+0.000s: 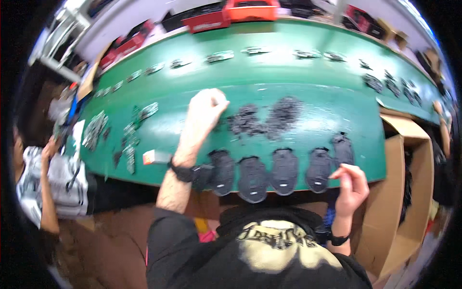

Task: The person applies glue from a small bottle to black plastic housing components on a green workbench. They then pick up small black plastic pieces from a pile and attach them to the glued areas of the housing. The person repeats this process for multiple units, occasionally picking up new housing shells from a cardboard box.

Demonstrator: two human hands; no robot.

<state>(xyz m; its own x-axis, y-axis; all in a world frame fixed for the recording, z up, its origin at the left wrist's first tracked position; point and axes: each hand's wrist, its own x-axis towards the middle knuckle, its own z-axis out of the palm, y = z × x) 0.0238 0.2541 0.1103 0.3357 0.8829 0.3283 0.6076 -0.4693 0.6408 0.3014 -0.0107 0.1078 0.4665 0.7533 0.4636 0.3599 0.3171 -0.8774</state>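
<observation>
My left hand is closed over the green table, left of two heaps of small black parts; what its fingers hold, if anything, is hidden. The nearer black heap lies beside the larger heap. Along the table's near edge lies a row of flat, black, oval-shaped pieces, among them a middle piece and the rightmost piece. Close to the right end of that row, my right hand has its thumb and fingers pinched together. Anything between them is too small to make out.
Small clear-looking packs line the far part of the green table. An open cardboard box stands at the right. A small white and orange box sits at left. Another person is at the far left; a red bin stands behind.
</observation>
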